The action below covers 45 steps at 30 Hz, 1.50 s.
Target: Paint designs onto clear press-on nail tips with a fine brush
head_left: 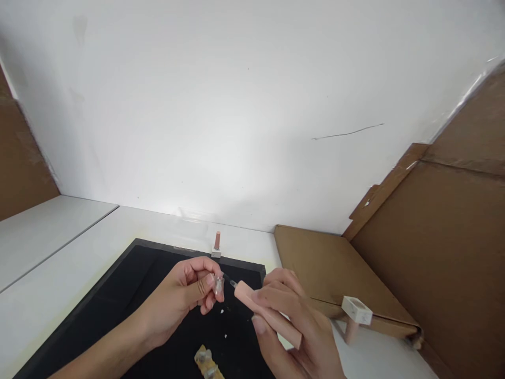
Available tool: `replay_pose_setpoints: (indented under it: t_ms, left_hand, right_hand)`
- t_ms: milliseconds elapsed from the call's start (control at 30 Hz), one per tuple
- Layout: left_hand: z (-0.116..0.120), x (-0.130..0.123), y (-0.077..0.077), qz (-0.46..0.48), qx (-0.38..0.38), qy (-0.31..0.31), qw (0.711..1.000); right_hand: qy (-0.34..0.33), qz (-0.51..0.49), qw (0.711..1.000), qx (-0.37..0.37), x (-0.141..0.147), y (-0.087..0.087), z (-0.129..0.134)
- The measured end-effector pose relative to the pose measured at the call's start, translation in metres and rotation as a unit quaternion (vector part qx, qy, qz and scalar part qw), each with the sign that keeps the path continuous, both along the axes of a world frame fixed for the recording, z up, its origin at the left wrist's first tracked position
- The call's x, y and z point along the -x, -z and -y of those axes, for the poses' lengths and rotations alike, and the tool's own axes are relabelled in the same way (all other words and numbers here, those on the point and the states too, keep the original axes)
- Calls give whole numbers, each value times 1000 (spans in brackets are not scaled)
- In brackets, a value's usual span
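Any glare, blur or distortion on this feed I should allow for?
In the head view: white wall brightest mid-frame, duller toward the corners; pale highlights on the clear piece in the left hand, its edges hard to read; black mat showing little texture; cardboard panel slanting at right, likely lens stretch.

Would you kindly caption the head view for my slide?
Right hand holding a pink-handled brush near a small clear piece pinched in the left hand.

Two hands, one left point(193, 289) and one right point(305, 323). One pink brush point(274, 318). One clear piece point(218, 284) between fingers. One yellow strip point(207, 361). Two white blocks point(216, 253) point(357, 309), each with one pink stem point(217, 240). At least two white specks point(222, 311). One black mat point(158, 273). One cardboard box point(327, 263). Two cardboard walls point(23, 152) point(453, 221).
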State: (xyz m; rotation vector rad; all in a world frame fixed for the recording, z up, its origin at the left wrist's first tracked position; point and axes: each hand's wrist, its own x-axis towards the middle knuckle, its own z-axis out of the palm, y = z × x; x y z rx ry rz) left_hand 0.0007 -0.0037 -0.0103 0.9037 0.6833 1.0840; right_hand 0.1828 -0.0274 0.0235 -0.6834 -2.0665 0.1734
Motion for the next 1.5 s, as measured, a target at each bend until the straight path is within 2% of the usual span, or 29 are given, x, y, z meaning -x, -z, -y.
replay_pose_setpoints:
  t_ms: [200,300,433,633,800,1033,1167,1233,1367,1500]
  left_hand:
    - [0,-1,-3,-1,0,2,1000]
    - [1,-1,-2,2,1,2,1000]
    - [2,0,-1,0,-3,3,1000]
    - [-1,-1,1,-21,-44,-8,999]
    - [1,-2,5,-47,-63,-5,997]
    - [4,-1,7,-70,-62,18,995]
    - [0,-2,7,-72,-62,18,995]
    - [-2,-3,7,-76,-62,18,995]
    - [-2,-3,8,-85,-58,25,994]
    - [-1,-2,9,-86,-55,26,994]
  right_hand:
    - [-16,-15,1000,17,-1,0,0]
    - [-3,-25,1000,1,-1,-1,-1]
    - [-24,-20,1000,1,0,-3,-2]
    - [-23,-70,997,17,-4,-2,-3]
    - [-43,-41,998,32,-8,0,-8]
    - [27,-60,998,13,-13,9,-12]
    - [-38,-45,998,37,-13,4,-10]
    - [-48,-25,997,47,-12,1,-10]
    - [-2,-17,999,39,-12,4,-13]
    - [55,-52,997,11,-15,8,-15]
